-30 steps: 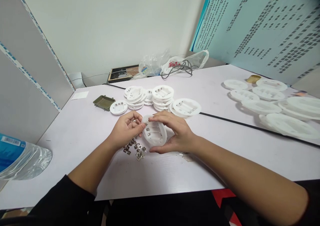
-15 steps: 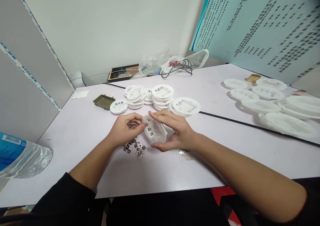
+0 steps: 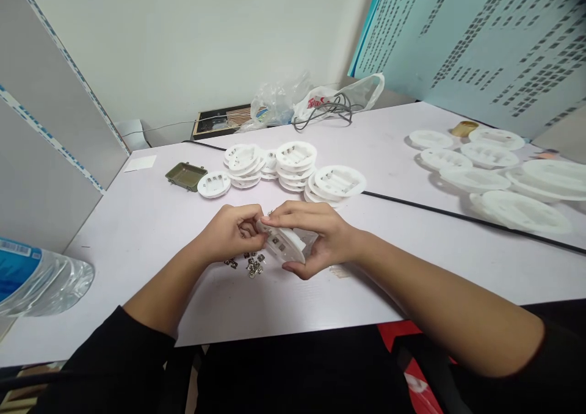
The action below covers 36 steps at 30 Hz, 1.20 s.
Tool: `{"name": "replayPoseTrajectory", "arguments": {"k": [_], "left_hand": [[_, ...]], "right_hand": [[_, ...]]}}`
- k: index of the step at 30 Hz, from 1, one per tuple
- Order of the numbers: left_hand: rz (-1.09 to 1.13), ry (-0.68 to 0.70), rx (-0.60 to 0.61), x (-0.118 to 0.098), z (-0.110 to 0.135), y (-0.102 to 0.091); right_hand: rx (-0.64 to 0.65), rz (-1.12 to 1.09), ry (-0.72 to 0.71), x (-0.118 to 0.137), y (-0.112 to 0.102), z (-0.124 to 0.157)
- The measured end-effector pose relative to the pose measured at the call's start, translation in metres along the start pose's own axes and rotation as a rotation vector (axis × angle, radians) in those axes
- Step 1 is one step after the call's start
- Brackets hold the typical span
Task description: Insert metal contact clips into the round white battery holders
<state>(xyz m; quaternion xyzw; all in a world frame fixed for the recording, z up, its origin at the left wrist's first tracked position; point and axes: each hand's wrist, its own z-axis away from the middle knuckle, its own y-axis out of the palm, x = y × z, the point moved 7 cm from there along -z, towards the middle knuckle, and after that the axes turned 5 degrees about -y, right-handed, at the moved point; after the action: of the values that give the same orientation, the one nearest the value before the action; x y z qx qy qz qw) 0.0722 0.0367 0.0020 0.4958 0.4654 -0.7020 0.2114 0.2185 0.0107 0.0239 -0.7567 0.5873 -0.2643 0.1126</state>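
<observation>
A round white plastic battery holder with metal contacts in its slots is tilted up between my hands. My right hand grips it, thumb along the top and fingers beneath. My left hand is pinched against its end, and a small metal clip seems held there, partly hidden by my fingers. Below my left hand, a scattered group of small metal clips lies on the white table.
Stacks of white battery holders stand beyond my hands, beside a green box. Larger white discs and a black cable lie to the right. A water bottle lies at the left edge.
My left hand has moved right and closed against the holder's end. The holder has tilted up in my right hand, and the view has shifted slightly.
</observation>
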Motion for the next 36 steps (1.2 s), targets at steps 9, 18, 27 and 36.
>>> {"name": "replayPoseTrajectory", "arguments": {"k": [9, 18, 27, 36], "left_hand": [[-0.048, -0.008, 0.036, -0.005, 0.000, 0.003], [-0.103, 0.034, 0.032, -0.005, 0.000, 0.001], [-0.211, 0.112, 0.024, -0.012, 0.001, 0.002], [-0.247, 0.183, -0.013, -0.013, 0.000, 0.000]], "right_hand": [[0.020, -0.001, -0.002, 0.002, 0.002, 0.002], [0.052, 0.033, 0.004, 0.001, 0.005, 0.004], [0.073, 0.067, 0.005, -0.001, 0.007, 0.005], [0.024, 0.034, 0.013, -0.002, 0.006, 0.007]]}}
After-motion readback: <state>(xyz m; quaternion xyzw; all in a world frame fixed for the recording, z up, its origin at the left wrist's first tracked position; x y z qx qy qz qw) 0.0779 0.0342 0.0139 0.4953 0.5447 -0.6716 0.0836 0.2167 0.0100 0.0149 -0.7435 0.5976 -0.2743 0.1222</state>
